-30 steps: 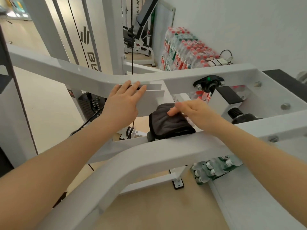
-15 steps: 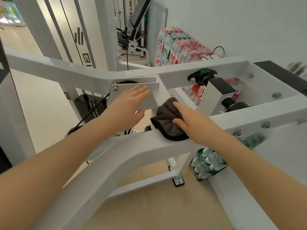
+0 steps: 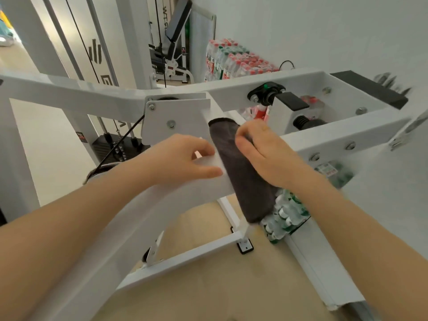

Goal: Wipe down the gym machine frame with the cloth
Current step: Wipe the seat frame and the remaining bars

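Note:
The dark grey cloth is draped over a white bar of the gym machine frame, hanging down on the near side. My right hand lies on the cloth's right edge with its fingers curled round it. My left hand rests on the white bar just left of the cloth, fingers loosely bent, thumb along the bar's near face. A white pulley bracket plate stands just beyond my left hand.
A black-capped white post and black bearing block sit right of the cloth. Packs of water bottles stand by the wall and on the floor. A weight stack and cable are at left.
The cloth has spread from a bunched fold into a long strip hanging over the bar. My left hand dropped from the bracket plate to the bar. My right hand now curls over the cloth.

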`<state>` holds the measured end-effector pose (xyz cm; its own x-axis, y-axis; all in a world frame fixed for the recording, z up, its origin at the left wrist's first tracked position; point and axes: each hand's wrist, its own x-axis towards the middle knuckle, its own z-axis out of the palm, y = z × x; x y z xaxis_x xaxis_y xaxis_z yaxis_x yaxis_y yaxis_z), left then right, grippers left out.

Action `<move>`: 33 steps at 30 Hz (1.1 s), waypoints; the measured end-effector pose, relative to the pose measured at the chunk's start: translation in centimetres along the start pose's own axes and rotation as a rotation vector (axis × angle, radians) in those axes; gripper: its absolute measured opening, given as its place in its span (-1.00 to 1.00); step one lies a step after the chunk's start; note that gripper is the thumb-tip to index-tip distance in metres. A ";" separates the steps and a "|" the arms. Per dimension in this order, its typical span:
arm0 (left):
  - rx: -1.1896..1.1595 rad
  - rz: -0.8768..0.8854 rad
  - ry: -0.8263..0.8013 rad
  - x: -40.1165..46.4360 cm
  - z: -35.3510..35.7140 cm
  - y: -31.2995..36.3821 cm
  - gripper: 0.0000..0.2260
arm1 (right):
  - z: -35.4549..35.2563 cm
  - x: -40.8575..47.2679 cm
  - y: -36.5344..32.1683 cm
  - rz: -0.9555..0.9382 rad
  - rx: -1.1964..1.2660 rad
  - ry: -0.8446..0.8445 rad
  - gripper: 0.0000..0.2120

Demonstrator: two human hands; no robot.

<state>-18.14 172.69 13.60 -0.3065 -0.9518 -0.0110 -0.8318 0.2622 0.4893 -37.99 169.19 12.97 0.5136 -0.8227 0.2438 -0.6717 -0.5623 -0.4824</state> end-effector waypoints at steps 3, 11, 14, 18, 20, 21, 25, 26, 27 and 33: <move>0.189 0.022 0.059 -0.4 0.9 0.5 -0.48 | 4.0 -0.4 -1.7 0.019 -0.388 0.152 -0.52; 0.472 -0.053 0.098 -0.9 2.2 1.9 -0.59 | 0.9 -1.4 4.1 0.099 -0.508 0.281 -0.44; 0.556 -0.106 0.134 -1.3 3.3 2.5 -0.64 | 1.3 -1.8 4.1 0.178 -0.466 0.347 -0.43; 0.535 -0.125 0.261 -0.9 4.3 3.8 -0.67 | 4.2 -2.8 1.7 -0.018 -0.440 0.330 -0.44; 0.518 -0.043 0.344 -0.3 5.3 4.7 -0.58 | 3.6 -3.1 2.5 -0.137 -0.440 0.259 -0.47; 0.493 0.001 0.369 0.1 5.9 5.4 -0.52 | 2.9 -3.1 3.6 -0.187 -0.455 0.228 -0.48; 0.431 0.034 0.387 2.7 8.4 8.7 -0.44 | -1.0 -3.6 9.5 -0.177 -0.483 0.203 -0.56; 0.434 0.026 0.378 3.5 9.1 9.4 -0.43 | -2.1 -3.7 11.2 -0.136 -0.489 0.217 -0.56; 0.443 0.020 0.373 4.2 9.8 10.0 -0.41 | -3.3 -3.8 13.0 -0.092 -0.497 0.234 -0.54; 0.552 -0.101 0.472 7.1 13.1 12.6 -0.46 | -6.5 -4.4 19.5 0.159 -0.505 0.400 -0.46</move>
<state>-36.85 171.35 8.23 -0.0874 -0.9102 0.4048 -0.9957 0.0928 -0.0064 -56.77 161.28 8.01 0.2155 -0.8118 0.5428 -0.9406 -0.3219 -0.1080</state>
